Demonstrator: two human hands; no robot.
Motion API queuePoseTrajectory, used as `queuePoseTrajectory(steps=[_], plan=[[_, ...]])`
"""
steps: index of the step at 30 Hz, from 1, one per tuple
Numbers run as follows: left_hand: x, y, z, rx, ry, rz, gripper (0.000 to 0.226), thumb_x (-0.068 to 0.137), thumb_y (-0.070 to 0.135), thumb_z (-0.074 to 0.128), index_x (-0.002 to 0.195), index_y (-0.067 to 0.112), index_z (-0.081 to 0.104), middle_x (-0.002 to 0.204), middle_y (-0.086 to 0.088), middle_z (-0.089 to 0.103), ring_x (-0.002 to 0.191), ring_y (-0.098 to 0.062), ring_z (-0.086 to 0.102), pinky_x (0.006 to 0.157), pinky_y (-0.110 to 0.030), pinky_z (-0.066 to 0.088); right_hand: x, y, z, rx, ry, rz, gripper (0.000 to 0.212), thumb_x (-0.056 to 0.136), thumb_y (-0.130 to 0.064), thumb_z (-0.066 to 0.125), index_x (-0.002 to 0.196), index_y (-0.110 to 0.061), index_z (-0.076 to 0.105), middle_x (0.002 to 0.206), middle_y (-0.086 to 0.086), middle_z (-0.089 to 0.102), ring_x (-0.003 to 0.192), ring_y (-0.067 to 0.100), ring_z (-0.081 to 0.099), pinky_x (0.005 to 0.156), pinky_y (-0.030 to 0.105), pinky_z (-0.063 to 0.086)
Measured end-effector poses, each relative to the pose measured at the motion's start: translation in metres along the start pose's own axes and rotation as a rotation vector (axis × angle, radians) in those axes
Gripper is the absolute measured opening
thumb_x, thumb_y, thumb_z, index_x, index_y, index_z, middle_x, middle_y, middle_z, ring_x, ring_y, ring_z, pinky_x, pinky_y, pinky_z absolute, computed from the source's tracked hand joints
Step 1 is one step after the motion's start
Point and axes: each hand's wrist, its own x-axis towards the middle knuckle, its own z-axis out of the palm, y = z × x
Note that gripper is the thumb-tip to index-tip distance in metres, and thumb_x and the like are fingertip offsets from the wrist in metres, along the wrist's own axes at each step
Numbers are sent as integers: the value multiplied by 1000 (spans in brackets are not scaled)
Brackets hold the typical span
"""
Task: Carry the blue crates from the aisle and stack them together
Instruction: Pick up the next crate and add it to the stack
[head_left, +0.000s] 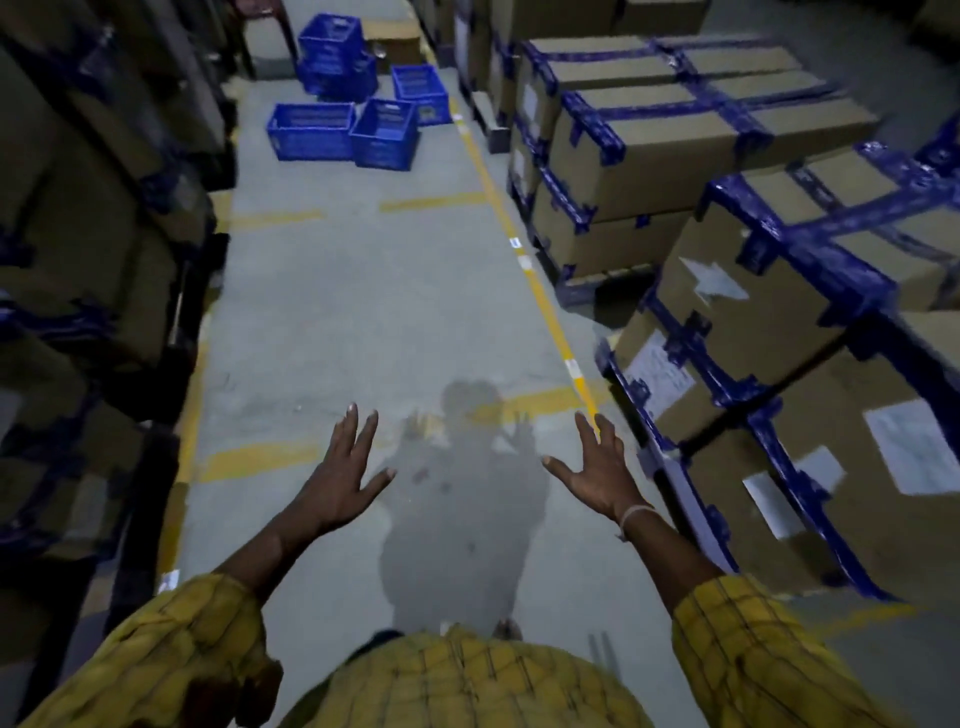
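Both hands are empty, fingers spread wide and palms turned down, held out ahead of the body in the lower middle of the frame. One, the left hand (340, 475), sits lower centre-left; the other, the right hand (597, 470), sits lower centre-right with a pale band (635, 515) at its wrist. Neither touches anything, and bare grey floor (363, 322) lies under and between them, with their shadow falling just ahead.

Outward from the hands, the aisle runs straight up the frame, edged by a yellow line (540, 291) on the right. At its far end, in the upper centre-left, stand the blue crates (358, 93): one long crate (310, 130) lying broadside across the aisle, a second crate (385, 134) touching its right end, a third crate (421, 93) just behind that, and a small stack (335, 54) further back. They are well apart from both hands, straight ahead and slightly left.

Stacked cardboard boxes (779, 291) taped in blue wall the right side, and dark shelving (93, 260) fills the left.

Judging by this, the crates lie a little to the left-hand side, so the left hand seems marginally nearer, though a walk up the aisle must come first. The broadside crate would suit a two-handed grasp at its short ends.
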Motion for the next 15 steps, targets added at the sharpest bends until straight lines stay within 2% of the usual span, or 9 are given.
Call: queuePoseTrajectory(steps=[3,6,9,11,15], plan=[[34,2,-20,-108,104,-68,87,99,53,49,162,30,-6,165,6,-28,154,-13,-19,126,-35,9,65,-31,-18,-21,-41,-50,100,81,-73,60,158,-32,12,165,-6,1,152,35,7,119,51,22],[63,-15,-36,-165,165,-93,88,99,53,50,160,38,-11,163,16,-32,152,-1,-11,117,-28,26,126,-63,-23,-62,-65,-133,99,82,-72,60,158,-30,14,164,-3,5,152,34,9,119,50,23],[98,-44,-49,-188,178,-166,88,99,55,50,158,43,-14,161,19,-34,154,-17,21,106,-32,40,190,-98,-20,-101,-90,-162,98,83,-69,61,159,-27,14,163,-1,8,150,35,14,118,49,24],[128,-69,-61,-193,182,-177,89,98,57,49,158,44,-15,160,21,-35,153,-19,24,103,-32,42,233,-122,-15,-106,-89,-170,99,82,-70,61,159,-28,14,163,-2,9,149,35,18,117,48,28],[200,-130,-99,-211,159,-203,88,98,58,49,157,46,-16,160,18,-36,148,-27,36,108,-37,40,321,-170,2,-106,-92,-173,100,82,-71,62,159,-30,14,162,-3,10,147,35,24,114,48,33]])
